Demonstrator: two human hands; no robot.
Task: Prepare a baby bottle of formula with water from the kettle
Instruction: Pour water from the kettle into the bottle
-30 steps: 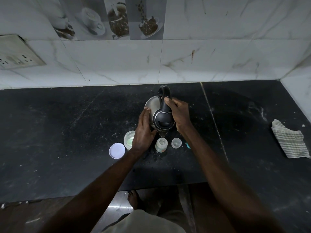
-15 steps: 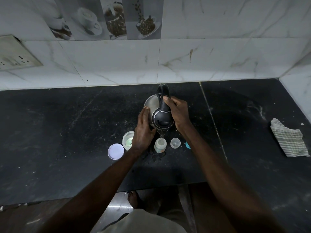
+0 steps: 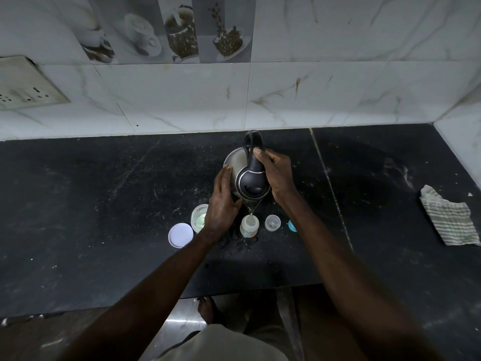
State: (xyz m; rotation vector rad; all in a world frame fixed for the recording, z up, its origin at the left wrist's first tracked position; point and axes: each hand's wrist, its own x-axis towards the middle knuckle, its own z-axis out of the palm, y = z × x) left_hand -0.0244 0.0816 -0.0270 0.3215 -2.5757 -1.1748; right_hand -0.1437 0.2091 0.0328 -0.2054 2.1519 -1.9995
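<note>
Your right hand [image 3: 277,175] wraps the kettle [image 3: 251,178] handle, left hand [image 3: 221,204] flat with fingers together on its steel side, spout tipped to 6 o'clock, upright bottle [image 3: 249,226] directly under it on the counter [image 3: 104,204], nearer your left wrist.

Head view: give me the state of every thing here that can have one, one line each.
kettle: tilted spout-down, lid shut, pouring.
baby bottle: upright on the counter, uncapped, being filled.
right hand: grips the kettle handle.
left hand: fingers flat against the kettle's side.
clear tub: open, lid off.
white lid: flat on the counter beside the tub.
clear cap: off the bottle, mouth up.
cloth: crumpled, at right.
</note>
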